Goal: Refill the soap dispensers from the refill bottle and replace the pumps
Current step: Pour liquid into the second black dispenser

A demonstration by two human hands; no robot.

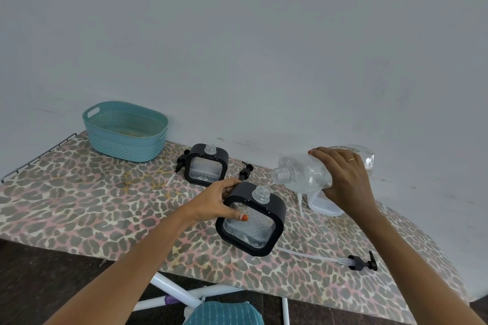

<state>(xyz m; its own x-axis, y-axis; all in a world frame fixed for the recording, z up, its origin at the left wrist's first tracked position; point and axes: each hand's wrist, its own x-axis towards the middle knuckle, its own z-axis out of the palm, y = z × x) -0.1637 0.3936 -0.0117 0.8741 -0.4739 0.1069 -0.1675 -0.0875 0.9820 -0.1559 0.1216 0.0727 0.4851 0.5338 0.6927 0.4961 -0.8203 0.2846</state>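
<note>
Right hand (343, 177) wraps the refill bottle (303, 173), fingers curled over its body. Bottle is tipped nearly flat, mouth just above the open neck of the near dispenser (250, 221), thin clear stream between them. Left hand (219, 200) grips that dispenser's upper left corner, thumb on the front. Far dispenser (207, 165) stands behind, neck open. On the leopard-print board (79, 206): first pump (361, 262) front right, second pump (245, 170) and third pump (179, 163) either side of the far dispenser. Teal basket (126, 132) back left.

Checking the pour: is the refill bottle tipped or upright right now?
Tipped. The refill bottle lies nearly sideways in the right hand, its uncapped neck angled down over the near dispenser.
</note>
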